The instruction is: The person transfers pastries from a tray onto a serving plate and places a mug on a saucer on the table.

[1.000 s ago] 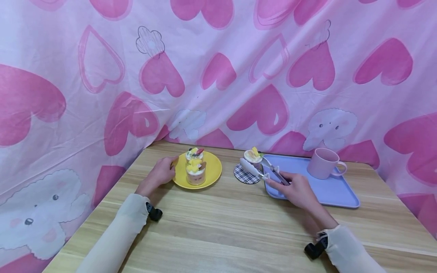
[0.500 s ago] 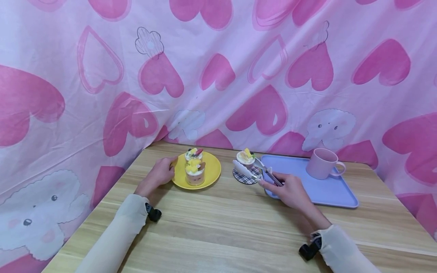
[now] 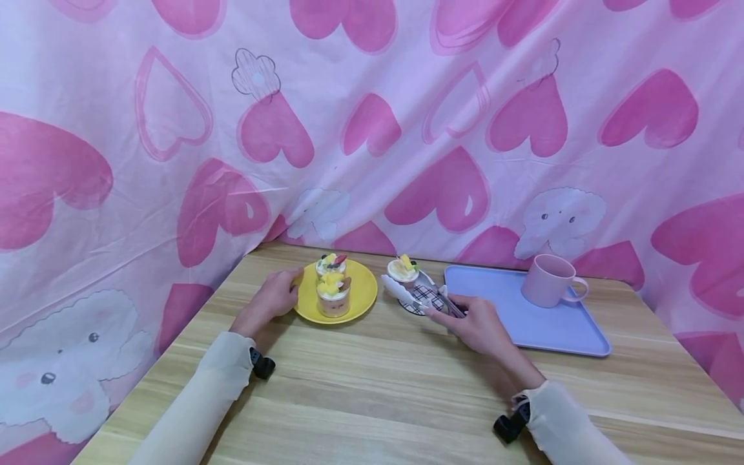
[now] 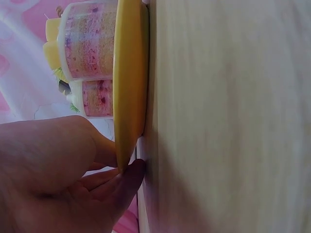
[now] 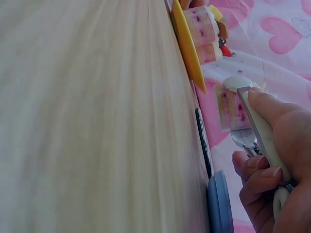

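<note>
My left hand point(image 3: 274, 294) pinches the left rim of a yellow plate point(image 3: 365, 290), thumb above and fingers below the edge in the left wrist view. Two clear dessert cups, a front cup point(image 3: 334, 302) topped with yellow fruit and a back cup point(image 3: 331, 263) with a red piece, stand on the plate. My right hand point(image 3: 478, 325) grips metal tongs point(image 5: 262, 133) with pale tips. Between the tips is a third dessert cup point(image 5: 227, 109) with layered cake and white cream. It hangs in the air between the plate and a round checked coaster point(image 3: 427, 296).
Right of the coaster lies a blue tray point(image 3: 558, 329) with a pink mug point(image 3: 546, 281) standing on it. A pink heart-patterned curtain point(image 3: 372, 168) rises behind the wooden table point(image 3: 349, 394).
My right hand has moved left with the tongs, carrying the third dessert cup from above the coaster towards the yellow plate. My left hand has stayed at the plate's rim.
</note>
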`<move>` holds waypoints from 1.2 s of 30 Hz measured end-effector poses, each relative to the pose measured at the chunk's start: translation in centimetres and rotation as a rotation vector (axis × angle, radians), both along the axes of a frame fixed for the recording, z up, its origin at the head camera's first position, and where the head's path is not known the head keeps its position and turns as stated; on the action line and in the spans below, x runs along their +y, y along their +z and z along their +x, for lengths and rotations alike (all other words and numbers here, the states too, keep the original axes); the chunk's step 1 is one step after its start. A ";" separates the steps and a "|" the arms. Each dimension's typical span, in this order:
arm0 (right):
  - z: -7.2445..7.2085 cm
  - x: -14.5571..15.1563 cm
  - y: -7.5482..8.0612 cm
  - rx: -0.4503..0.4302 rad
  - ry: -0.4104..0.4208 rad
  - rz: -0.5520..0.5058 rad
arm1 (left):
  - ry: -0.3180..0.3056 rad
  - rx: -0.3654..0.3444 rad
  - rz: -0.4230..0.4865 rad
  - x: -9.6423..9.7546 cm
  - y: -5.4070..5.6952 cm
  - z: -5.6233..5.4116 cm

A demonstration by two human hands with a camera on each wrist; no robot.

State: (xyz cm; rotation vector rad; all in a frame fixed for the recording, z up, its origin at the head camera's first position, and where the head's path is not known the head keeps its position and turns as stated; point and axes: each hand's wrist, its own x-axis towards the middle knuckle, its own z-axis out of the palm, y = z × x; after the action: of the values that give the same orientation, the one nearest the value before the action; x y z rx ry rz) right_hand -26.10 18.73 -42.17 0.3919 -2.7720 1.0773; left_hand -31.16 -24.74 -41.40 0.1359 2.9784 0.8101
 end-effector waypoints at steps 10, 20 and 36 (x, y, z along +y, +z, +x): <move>-0.4 -2.3 -0.1 -0.045 0.011 -0.048 | 0.000 -0.006 -0.009 0.0 -0.2 0.0; -0.6 -4.4 -0.2 -0.084 0.031 -0.119 | -0.005 0.001 -0.004 0.1 -0.2 0.2; -1.3 -6.8 -0.3 -0.114 0.059 -0.129 | 0.013 -0.011 -0.005 -0.1 -0.2 -0.1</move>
State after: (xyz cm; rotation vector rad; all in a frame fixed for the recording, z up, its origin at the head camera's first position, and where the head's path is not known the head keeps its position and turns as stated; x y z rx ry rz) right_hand -27.35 11.94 -42.42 0.4104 -2.7832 1.3236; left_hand -31.26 -24.85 -41.63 0.1118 2.9737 0.8013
